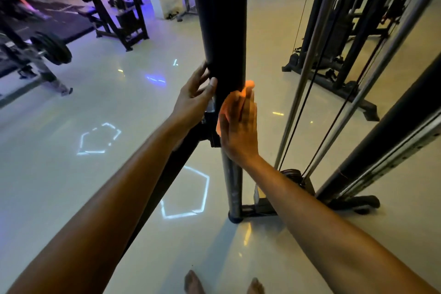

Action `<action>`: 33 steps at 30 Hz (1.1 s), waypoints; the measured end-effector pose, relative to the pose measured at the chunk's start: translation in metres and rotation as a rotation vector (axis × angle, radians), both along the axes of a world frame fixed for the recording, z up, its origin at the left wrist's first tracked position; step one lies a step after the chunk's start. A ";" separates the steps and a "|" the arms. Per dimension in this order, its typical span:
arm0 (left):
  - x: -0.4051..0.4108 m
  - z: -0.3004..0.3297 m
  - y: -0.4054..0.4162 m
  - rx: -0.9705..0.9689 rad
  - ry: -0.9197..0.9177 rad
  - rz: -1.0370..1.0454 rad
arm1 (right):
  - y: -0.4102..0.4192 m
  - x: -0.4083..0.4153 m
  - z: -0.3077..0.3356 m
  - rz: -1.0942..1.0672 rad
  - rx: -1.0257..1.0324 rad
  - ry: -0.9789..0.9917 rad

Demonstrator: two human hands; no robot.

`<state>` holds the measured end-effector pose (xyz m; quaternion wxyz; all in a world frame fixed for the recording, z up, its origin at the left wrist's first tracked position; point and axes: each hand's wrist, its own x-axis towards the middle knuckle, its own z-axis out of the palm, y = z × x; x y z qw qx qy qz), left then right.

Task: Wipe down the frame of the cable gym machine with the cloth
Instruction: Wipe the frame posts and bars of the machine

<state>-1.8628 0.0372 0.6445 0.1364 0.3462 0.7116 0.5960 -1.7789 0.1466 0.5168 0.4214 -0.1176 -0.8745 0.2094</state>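
A thick black upright post (220, 19) of the cable machine frame rises in the middle of the view. My left hand (194, 100) grips its left side, thumb on the front and fingers curled behind. My right hand (238, 124) presses an orange cloth (225, 110) flat against the post's right front with straight fingers. Only the cloth's edges show, above my fingertips and beside my palm. Below my hands the post continues as a narrower grey tube (232, 188) down to a black foot on the floor.
Steel guide rods (307, 74) and black cables (334, 112) run diagonally at the right, beside another black frame beam (391, 131). A slanted black brace (171, 174) passes under my left arm. Weight benches and a loaded barbell (51, 48) stand at left. My bare feet (194, 284) show at the bottom.
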 end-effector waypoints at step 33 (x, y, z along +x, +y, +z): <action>-0.019 -0.023 -0.007 0.106 -0.056 -0.124 | -0.026 -0.023 -0.046 -0.255 -0.223 -0.032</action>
